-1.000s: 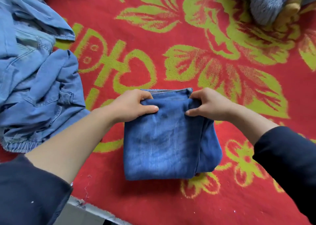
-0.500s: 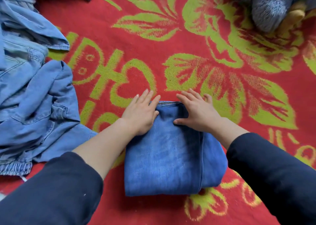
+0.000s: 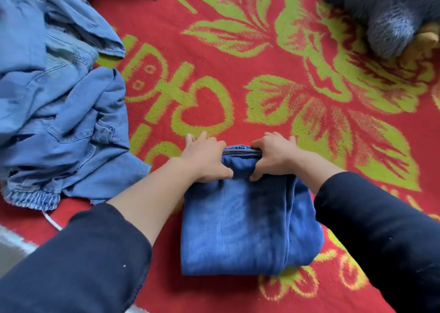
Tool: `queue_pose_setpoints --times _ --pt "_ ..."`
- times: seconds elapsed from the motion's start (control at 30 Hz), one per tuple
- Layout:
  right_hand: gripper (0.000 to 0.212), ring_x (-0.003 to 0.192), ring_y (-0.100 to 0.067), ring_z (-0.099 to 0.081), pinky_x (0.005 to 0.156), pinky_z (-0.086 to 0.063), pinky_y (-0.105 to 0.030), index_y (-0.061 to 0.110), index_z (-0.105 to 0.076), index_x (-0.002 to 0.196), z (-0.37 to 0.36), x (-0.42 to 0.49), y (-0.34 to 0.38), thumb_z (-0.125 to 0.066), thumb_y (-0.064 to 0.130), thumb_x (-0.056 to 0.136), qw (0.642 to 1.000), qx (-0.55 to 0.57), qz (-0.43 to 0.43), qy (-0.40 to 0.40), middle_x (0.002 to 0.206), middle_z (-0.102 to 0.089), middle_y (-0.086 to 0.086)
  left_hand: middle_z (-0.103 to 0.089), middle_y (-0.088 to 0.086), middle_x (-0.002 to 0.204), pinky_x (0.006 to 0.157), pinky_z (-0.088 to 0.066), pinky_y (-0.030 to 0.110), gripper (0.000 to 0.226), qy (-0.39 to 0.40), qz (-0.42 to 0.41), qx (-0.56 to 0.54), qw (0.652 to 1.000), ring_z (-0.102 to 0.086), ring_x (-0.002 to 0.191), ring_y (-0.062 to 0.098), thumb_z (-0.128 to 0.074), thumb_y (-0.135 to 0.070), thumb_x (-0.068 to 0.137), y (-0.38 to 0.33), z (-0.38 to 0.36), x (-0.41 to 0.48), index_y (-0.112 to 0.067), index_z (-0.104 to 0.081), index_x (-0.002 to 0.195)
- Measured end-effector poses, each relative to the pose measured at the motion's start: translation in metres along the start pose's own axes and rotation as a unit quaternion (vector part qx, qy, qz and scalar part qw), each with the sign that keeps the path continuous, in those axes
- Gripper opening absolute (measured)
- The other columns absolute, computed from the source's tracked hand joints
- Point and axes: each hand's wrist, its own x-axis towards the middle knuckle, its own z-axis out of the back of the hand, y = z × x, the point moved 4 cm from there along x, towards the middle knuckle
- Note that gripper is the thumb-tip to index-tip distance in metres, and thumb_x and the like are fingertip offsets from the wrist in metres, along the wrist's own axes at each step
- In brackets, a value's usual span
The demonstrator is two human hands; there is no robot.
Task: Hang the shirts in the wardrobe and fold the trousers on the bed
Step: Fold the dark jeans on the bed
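Folded trousers (image 3: 247, 219): dark blue denim in a compact rectangle, flat on the bedspread at lower centre of the frame, with layered edges at the far end and along the right side.
Left hand (image 3: 204, 157): at the far left corner of the folded trousers, thumb pressed on top and fingers curled over the far edge, gripping the denim.
Right hand (image 3: 273, 155): at the far right corner, same hold, thumb on top and fingers wrapped round the edge.
Between the hands: fabric bunched, stacked seams showing.
Bedspread (image 3: 214, 50): red with yellow-green leaves and a heart.
Denim pile (image 3: 59, 112): lighter blue, crumpled, at left and upper left, apart from the folded trousers. Which garments, cannot tell.
Plush toy (image 3: 390, 19): grey-blue, upper right corner, cut off by the frame.
Sleeves (image 3: 83, 265): dark navy, at lower left and lower right.
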Motion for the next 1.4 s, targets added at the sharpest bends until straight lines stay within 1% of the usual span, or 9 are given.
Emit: queue_pose_setpoints --times 0.07,0.23,0.37,0.5,0.63,0.87,1.17,1.3,1.4 --pt "0.044 0.096 -0.018 -0.034 0.092 -0.029 -0.046 0.031 -0.043 0.074 0.0 -0.028 0.01 -0.078 0.054 0.06 0.994 -0.046 0.063 -0.074 0.083 -0.035 0.008 -0.046 -0.006 0.085 0.083 -0.023 0.039 0.029 -0.06 -0.025 -0.013 0.998 -0.037 0.098 0.019 -0.058 -0.045 0.074 0.002 0.002 -0.029 -0.023 -0.052 0.09" --pt "0.04 0.089 -0.017 -0.057 0.099 -0.03 -0.043 0.028 -0.046 0.08 0.004 -0.109 0.052 -0.077 0.049 0.066 0.964 -0.061 0.188 -0.176 0.08 -0.055 0.011 -0.05 -0.012 0.086 0.089 -0.018 0.038 0.034 -0.178 -0.057 -0.019 0.982 -0.044 0.098 0.015 -0.053 -0.047 0.07 0.006 0.008 -0.124 -0.027 -0.06 0.097" --pt "0.033 0.065 -0.023 -0.062 0.071 -0.046 -0.035 0.021 -0.057 0.077 0.01 -0.169 0.107 -0.08 0.037 0.061 0.917 -0.099 0.29 -0.255 0.066 -0.057 0.008 -0.057 -0.012 0.08 0.081 -0.023 0.035 0.034 -0.254 -0.048 -0.033 0.965 -0.053 0.082 0.015 -0.057 -0.047 0.061 0.018 0.01 -0.22 -0.027 -0.064 0.087" --pt "0.027 0.061 -0.024 -0.06 0.055 -0.045 -0.03 0.019 -0.054 0.073 0.008 -0.216 0.19 -0.057 0.045 0.064 0.875 -0.139 0.371 -0.279 0.065 -0.055 0.004 -0.057 -0.011 0.079 0.075 -0.029 0.033 0.031 -0.318 0.018 -0.046 0.947 -0.049 0.08 0.015 -0.06 -0.042 0.055 0.051 0.011 -0.316 -0.027 -0.061 0.083" --pt "0.043 0.063 -0.025 -0.06 0.054 -0.045 -0.031 0.018 -0.052 0.073 -0.004 -0.244 0.294 -0.082 0.044 0.056 0.85 -0.151 0.439 -0.249 0.067 -0.056 0.001 -0.059 -0.009 0.081 0.073 -0.034 0.032 0.033 -0.325 0.097 -0.067 0.938 -0.054 0.082 0.019 -0.064 -0.037 0.054 0.107 0.006 -0.412 -0.026 -0.063 0.085" --pt "0.042 0.063 -0.024 -0.061 0.047 -0.042 -0.027 0.019 -0.054 0.073 -0.077 -0.31 0.531 -0.084 0.04 0.052 0.801 -0.195 0.526 -0.209 0.066 -0.057 0.004 -0.062 -0.005 0.081 0.068 -0.033 0.03 0.029 -0.354 0.251 -0.159 0.887 -0.053 0.083 0.022 -0.065 -0.029 0.058 0.236 -0.057 -0.622 -0.021 -0.067 0.086" --pt "0.027 0.084 -0.029 -0.059 0.058 -0.038 -0.033 0.018 -0.054 0.086 -0.194 -0.391 0.803 -0.07 0.037 0.074 0.731 -0.225 0.634 -0.114 0.086 -0.062 -0.001 -0.063 -0.005 0.09 0.071 -0.047 0.035 0.032 -0.376 0.418 -0.169 0.81 -0.054 0.089 0.024 -0.066 -0.028 0.063 0.366 -0.148 -0.87 -0.02 -0.068 0.094" --pt "0.027 0.096 -0.026 -0.057 0.065 -0.035 -0.031 0.019 -0.055 0.096 -0.234 -0.406 0.893 -0.065 0.039 0.081 0.708 -0.236 0.659 -0.092 0.098 -0.062 0.0 -0.058 -0.007 0.107 0.08 -0.045 0.033 0.035 -0.374 0.469 -0.195 0.776 -0.049 0.102 0.02 -0.066 -0.027 0.075 0.417 -0.179 -0.934 -0.022 -0.063 0.11" --pt "0.029 0.097 -0.025 -0.057 0.07 -0.044 -0.034 0.019 -0.055 0.097 -0.269 -0.404 0.955 -0.065 0.04 0.08 0.697 -0.256 0.665 -0.075 0.099 -0.062 0.0 -0.056 -0.007 0.112 0.083 -0.045 0.033 0.037 -0.354 0.488 -0.213 0.769 -0.048 0.105 0.021 -0.064 -0.028 0.078 0.461 -0.208 -0.965 -0.024 -0.059 0.115"
